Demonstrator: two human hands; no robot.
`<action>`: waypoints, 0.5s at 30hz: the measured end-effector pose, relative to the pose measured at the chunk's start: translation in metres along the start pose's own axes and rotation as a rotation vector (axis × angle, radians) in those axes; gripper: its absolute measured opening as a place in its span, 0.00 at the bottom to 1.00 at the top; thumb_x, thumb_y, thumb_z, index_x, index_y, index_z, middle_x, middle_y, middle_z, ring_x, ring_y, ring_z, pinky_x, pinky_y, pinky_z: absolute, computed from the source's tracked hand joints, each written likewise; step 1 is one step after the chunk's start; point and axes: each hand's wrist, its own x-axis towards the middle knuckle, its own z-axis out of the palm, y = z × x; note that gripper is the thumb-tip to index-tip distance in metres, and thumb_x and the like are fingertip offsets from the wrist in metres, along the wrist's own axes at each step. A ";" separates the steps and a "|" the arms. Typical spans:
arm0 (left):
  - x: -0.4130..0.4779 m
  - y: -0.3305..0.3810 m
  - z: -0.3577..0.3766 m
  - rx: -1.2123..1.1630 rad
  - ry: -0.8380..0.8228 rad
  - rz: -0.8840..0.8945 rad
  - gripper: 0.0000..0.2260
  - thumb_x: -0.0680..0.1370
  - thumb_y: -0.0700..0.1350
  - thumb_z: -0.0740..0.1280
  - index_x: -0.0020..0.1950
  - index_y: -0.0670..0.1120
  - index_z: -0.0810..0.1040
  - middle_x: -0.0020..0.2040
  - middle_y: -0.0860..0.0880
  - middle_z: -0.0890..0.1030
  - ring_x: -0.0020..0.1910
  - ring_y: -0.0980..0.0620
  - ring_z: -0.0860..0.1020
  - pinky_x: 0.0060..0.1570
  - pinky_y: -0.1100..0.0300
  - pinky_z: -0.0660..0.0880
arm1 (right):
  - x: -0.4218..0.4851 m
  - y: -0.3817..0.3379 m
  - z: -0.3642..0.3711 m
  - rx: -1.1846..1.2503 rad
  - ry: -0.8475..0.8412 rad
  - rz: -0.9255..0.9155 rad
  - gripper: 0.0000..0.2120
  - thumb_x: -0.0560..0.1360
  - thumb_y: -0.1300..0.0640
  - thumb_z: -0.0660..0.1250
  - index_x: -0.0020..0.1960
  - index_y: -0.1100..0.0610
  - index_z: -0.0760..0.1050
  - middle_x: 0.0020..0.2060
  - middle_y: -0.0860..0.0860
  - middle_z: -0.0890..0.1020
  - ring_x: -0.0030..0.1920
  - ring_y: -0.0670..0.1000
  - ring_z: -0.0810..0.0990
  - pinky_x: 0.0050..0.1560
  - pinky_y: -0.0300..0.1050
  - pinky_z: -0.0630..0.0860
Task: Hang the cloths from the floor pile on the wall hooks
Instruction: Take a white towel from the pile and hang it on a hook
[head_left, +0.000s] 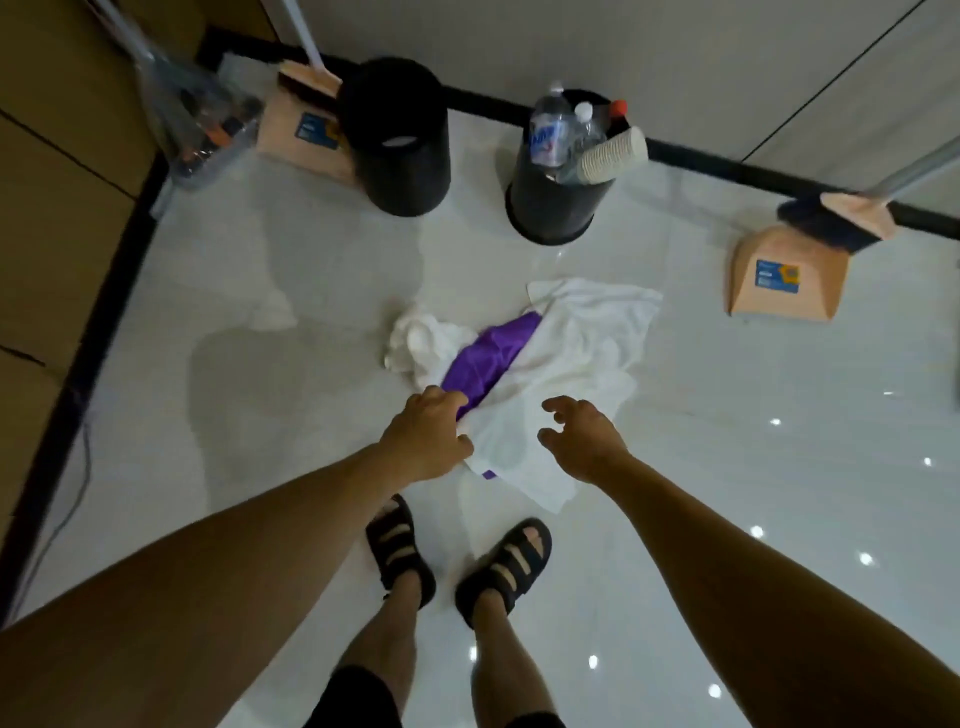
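A pile of cloths lies on the glossy white floor in front of my feet: a large white cloth (576, 353), a purple cloth (488, 358) partly under it, and a crumpled white cloth (421, 338) to the left. My left hand (426, 436) reaches down to the near end of the purple cloth, with its fingers curled at the cloth's edge. My right hand (582, 441) hovers just above the large white cloth with its fingers spread and bent, holding nothing. No wall hooks are in view.
Two black bins stand beyond the pile, one upturned (400, 140), one (561, 176) full of bottles and paper cups. Peach dustpans with brushes lie at the back left (306, 135) and right (779, 275). A clear bag (202, 124) leans by the left wall.
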 end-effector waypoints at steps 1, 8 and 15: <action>0.021 -0.007 0.024 0.006 -0.005 0.000 0.25 0.76 0.51 0.66 0.71 0.49 0.65 0.68 0.46 0.68 0.65 0.45 0.69 0.58 0.53 0.69 | 0.022 0.021 0.020 0.015 -0.008 0.035 0.22 0.76 0.52 0.63 0.70 0.49 0.68 0.63 0.52 0.74 0.60 0.53 0.75 0.60 0.46 0.72; 0.145 -0.056 0.192 -0.016 -0.038 0.043 0.22 0.77 0.49 0.65 0.71 0.48 0.66 0.68 0.48 0.69 0.65 0.47 0.70 0.60 0.52 0.72 | 0.161 0.168 0.173 0.142 -0.067 0.353 0.27 0.75 0.55 0.66 0.73 0.53 0.64 0.68 0.56 0.69 0.62 0.57 0.76 0.62 0.50 0.73; 0.217 -0.102 0.288 0.049 -0.006 0.125 0.19 0.77 0.47 0.65 0.68 0.48 0.69 0.66 0.48 0.71 0.63 0.49 0.71 0.54 0.59 0.69 | 0.242 0.249 0.272 0.240 0.174 0.615 0.29 0.74 0.55 0.67 0.70 0.60 0.60 0.63 0.60 0.67 0.59 0.65 0.73 0.57 0.55 0.72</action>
